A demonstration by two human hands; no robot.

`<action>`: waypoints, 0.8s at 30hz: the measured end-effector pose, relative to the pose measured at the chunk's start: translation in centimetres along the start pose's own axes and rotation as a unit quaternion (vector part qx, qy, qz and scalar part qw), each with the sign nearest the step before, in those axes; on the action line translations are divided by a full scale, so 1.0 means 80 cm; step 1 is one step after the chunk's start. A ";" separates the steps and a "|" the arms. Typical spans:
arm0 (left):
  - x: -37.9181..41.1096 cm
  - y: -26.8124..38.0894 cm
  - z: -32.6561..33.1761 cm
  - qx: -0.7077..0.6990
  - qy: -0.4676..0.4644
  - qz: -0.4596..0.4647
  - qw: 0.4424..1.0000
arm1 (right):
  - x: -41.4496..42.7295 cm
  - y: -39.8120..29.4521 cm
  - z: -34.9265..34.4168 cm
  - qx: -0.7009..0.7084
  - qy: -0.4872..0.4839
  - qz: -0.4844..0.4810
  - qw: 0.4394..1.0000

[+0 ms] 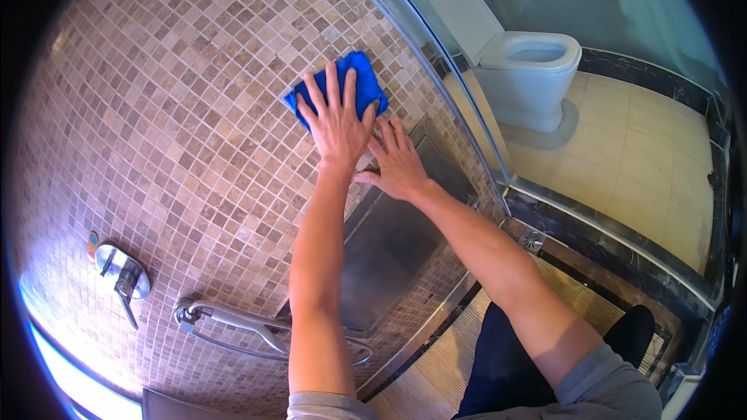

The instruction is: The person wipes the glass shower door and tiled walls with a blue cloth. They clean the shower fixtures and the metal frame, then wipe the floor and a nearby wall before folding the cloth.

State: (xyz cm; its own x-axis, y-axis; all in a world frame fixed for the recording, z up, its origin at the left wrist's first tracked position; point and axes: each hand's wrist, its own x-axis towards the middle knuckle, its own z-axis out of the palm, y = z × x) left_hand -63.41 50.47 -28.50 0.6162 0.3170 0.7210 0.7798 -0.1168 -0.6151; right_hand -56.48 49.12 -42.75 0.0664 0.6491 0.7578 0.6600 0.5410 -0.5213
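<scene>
My left hand (338,131) lies with fingers spread on a folded blue cloth (366,79), pressing it flat against the mosaic tile wall (222,99). The thumb is over the cloth's lower right corner. Just below and to the right is my right hand (400,166), holding nothing, its fingers apart and its palm toward the wall. Its fingertips come close to the left thumb; whether they touch the tiles cannot be told. Under that hand, a dark framed panel (385,256) is set in the wall, partly covered by my forearms.
A chrome shower mixer (124,274) and a hand shower (248,326) with its hose are at lower left. A glass partition (435,41) stands at right, with a white toilet (528,81) beyond. A dark stone curb (607,239) and floor drain (531,240) lie below.
</scene>
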 end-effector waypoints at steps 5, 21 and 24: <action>-0.037 -0.024 -0.016 -0.003 0.018 -0.016 1.000 | -0.001 0.013 -0.006 0.004 -0.007 0.007 1.000; 0.022 0.025 0.020 0.016 -0.006 0.035 0.999 | -0.058 0.027 -0.028 0.070 -0.118 -0.016 0.990; 0.010 0.042 0.026 0.005 -0.027 0.032 0.999 | -0.077 0.044 -0.055 0.086 -0.162 0.017 0.983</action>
State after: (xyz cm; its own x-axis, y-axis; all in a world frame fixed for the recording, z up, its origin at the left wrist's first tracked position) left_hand -60.50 52.32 -30.65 0.6576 0.3596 0.6619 0.7377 -0.1291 -0.6627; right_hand -51.30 44.70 -47.52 -0.1751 0.7894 0.5884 0.5236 0.5808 -0.6233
